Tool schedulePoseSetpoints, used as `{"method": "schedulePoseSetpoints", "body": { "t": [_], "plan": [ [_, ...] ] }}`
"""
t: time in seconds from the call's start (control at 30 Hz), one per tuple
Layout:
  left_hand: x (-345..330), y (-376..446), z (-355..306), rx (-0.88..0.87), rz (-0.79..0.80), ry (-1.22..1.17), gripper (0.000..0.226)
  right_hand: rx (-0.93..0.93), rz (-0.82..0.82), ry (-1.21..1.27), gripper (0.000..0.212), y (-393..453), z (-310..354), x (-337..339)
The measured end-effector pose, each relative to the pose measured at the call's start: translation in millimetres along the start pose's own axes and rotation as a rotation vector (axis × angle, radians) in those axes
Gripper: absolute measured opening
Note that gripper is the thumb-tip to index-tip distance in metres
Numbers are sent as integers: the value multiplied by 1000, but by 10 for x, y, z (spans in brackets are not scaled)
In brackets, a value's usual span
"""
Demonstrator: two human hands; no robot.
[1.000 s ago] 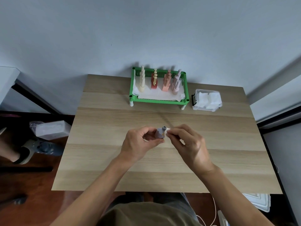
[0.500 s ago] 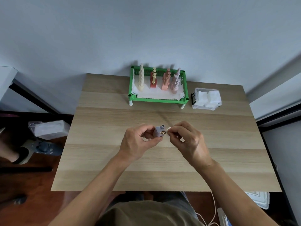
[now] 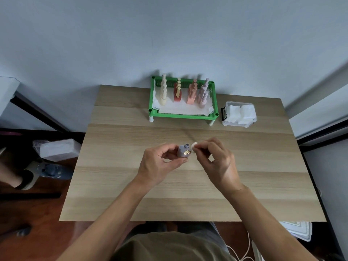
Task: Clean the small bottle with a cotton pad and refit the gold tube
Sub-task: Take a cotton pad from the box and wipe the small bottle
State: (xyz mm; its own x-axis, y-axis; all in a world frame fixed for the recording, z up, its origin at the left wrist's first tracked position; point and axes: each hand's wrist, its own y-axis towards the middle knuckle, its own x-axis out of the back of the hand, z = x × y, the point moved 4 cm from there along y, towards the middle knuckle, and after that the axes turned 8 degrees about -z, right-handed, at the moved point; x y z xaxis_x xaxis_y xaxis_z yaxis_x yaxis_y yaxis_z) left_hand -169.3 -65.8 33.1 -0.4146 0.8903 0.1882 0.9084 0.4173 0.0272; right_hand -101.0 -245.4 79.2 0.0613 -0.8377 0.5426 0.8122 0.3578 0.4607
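Wiping looks to be the step in hand: left hand [image 3: 160, 162] grips the small lilac bottle with a gold emblem [image 3: 183, 151] above the wooden table [image 3: 131, 185], while right hand [image 3: 216, 161] pinches a white cotton pad [image 3: 194, 145] beside its neck. Next, probably, more rubbing; no gold tube is visible near either hand.

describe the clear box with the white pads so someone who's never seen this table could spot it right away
Start at the wooden table and go to its far edge, where a green rack of small bottles stands. Just right of the rack, near the far right corner, sits the clear plastic box. It is the only see-through container there, filled with white pads rather than coloured bottles.
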Motion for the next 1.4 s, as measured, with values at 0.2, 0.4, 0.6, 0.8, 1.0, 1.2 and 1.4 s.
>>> {"method": "schedulePoseSetpoints", "body": {
  "t": [0.2, 0.4, 0.6, 0.8, 1.0, 1.2, 1.4],
  "plan": [
    [7, 4, 7, 21, 24, -48, 31, -71, -33, 96, 11, 1, 0, 54],
    [-30, 35, -50, -41, 88, -36, 34, -104, 27, 154, 5, -11, 17, -6],
    [-5, 99, -95, -129, 92, 19, 35, -78, 28, 84, 3, 20, 18, -21],
    [-34, 104, -70, -108, 83, -37, 33, -163, -65, 57, 6, 64, -64, 74],
    [-62, 115, -86, -110, 115, -55, 35, -125, -30, 126, 7, -40, 29, 48],
    [-69, 141, -142, -117, 146, -44, 37, -70, -35, 90, 4, -31, -3, -12],
    [-84, 117, -153, -145, 148, -35, 36, -124, -78, 34, 3, 63, -187, 26]
  ]
}}
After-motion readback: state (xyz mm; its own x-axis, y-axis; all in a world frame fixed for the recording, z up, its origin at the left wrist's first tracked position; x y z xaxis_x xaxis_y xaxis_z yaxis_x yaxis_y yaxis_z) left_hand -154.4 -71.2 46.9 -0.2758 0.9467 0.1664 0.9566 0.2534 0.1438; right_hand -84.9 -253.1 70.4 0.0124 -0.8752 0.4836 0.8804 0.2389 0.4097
